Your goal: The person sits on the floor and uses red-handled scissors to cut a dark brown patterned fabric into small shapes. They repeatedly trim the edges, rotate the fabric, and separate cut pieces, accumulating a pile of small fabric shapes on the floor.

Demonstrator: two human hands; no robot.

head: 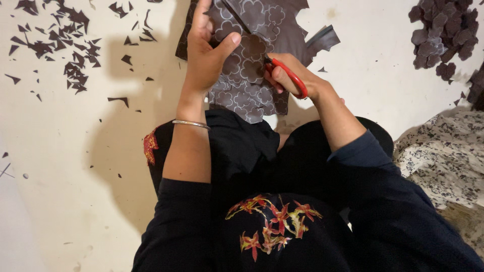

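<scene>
**Two hands on one dark patterned sheet**

Two bare hands are seen above a black embroidered garment (pixel 272 226); a silver bangle (pixel 190 123) is worn on the left wrist. The left hand (pixel 206 53), at eleven o'clock, is clenched on a dark sheet (pixel 247 75) marked with pale flower outlines; the right hand (pixel 290 75), at one o'clock, is closed around red-handled scissors (pixel 292 75) set against that sheet. Offcuts (pixel 60 45) are scattered at ten o'clock; cut flower shapes (pixel 443 32) are piled at two o'clock.
</scene>
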